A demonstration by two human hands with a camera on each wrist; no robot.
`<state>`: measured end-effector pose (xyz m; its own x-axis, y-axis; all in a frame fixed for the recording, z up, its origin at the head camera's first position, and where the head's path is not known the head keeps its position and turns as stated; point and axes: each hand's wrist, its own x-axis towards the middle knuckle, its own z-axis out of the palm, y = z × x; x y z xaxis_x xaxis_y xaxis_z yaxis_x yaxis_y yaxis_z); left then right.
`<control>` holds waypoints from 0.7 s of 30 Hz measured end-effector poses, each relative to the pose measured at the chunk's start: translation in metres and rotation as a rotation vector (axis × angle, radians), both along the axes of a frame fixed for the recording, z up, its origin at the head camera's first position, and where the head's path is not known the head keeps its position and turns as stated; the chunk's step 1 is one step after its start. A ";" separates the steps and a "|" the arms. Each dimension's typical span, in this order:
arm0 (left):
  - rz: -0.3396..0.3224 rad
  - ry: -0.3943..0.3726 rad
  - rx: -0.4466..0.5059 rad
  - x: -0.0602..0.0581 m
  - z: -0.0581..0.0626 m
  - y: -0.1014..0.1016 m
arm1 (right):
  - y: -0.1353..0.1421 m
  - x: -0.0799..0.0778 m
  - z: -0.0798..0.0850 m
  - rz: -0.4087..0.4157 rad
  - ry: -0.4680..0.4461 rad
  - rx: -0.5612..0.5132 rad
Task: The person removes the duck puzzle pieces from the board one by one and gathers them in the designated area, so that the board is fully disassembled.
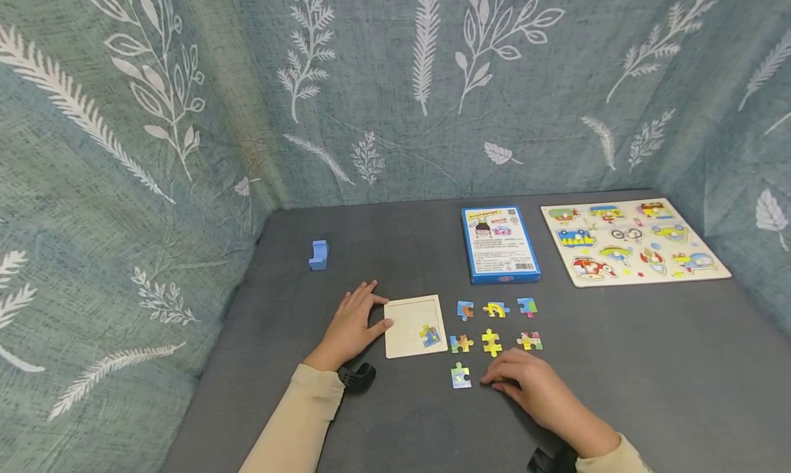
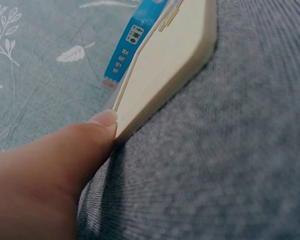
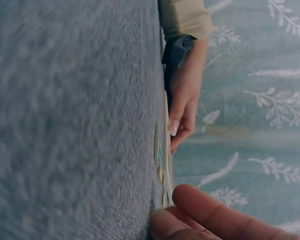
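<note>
A square pale wooden puzzle tray (image 1: pixel 404 325) lies flat on the table, with a yellow and blue jigsaw patch (image 1: pixel 429 336) in its near right corner. My left hand (image 1: pixel 352 325) rests at its left side, fingers spread, thumb (image 2: pixel 102 120) against the edge. Several loose jigsaw pieces (image 1: pixel 491 342) lie in rows right of the tray. My right hand (image 1: pixel 534 387) is low over the table by the nearest row, fingers bent, beside a light-blue and green jigsaw piece (image 1: pixel 460 375). I cannot tell whether a piece is between its fingertips (image 3: pixel 167 222).
Behind the loose pieces lies a blue-edged box (image 1: pixel 500 244) with printed text. At the back right is a wooden vehicle puzzle board (image 1: pixel 633 243). A small blue block (image 1: pixel 318 255) sits at the back left. Leaf-patterned cloth (image 1: pixel 383 82) surrounds the table.
</note>
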<state>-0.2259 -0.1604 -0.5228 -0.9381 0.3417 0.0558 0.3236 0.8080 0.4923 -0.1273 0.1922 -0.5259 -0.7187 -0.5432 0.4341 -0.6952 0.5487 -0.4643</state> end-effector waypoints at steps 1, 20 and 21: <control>0.000 0.000 0.000 0.000 0.000 0.000 | 0.000 -0.001 0.000 0.008 0.001 0.003; -0.004 0.006 -0.003 -0.001 0.000 -0.001 | -0.002 -0.014 0.005 0.169 0.080 0.016; -0.005 0.006 -0.005 -0.001 -0.001 -0.001 | -0.003 -0.014 0.007 0.170 0.084 0.010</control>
<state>-0.2270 -0.1615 -0.5237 -0.9359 0.3471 0.0603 0.3312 0.8085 0.4865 -0.1418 0.1888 -0.5192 -0.5776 -0.6583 0.4827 -0.8144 0.4245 -0.3957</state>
